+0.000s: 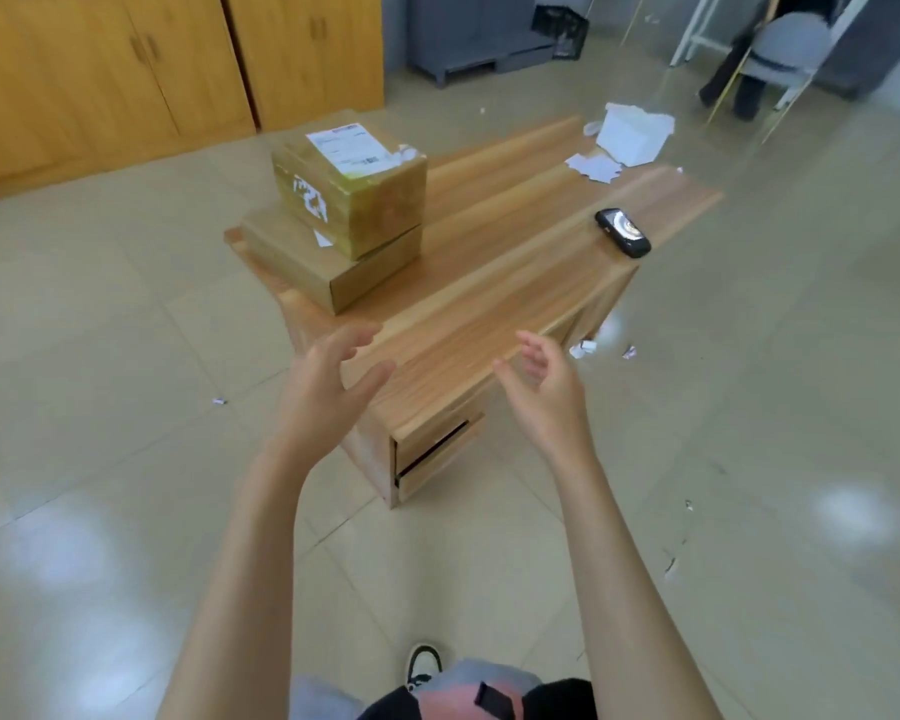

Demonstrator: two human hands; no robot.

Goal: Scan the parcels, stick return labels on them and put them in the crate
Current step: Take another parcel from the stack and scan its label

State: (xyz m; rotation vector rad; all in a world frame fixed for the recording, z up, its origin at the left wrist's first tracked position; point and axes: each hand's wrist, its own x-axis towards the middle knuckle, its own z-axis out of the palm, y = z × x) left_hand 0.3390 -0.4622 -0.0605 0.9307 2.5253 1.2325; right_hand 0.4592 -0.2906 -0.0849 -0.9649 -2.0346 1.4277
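Two cardboard parcels are stacked at the far left of a low wooden table. The upper parcel is wrapped in yellowish tape and carries a white shipping label on top. Under it lies a flatter brown parcel. A black handheld scanner lies near the table's right edge. White label sheets and torn paper sit at the far end. My left hand and my right hand hover above the table's near end, both with fingers spread and holding nothing. No crate is in view.
Wooden cabinets line the back wall at left. A grey unit and a person seated on a grey chair are at the back right. Paper scraps litter the tiled floor around the table.
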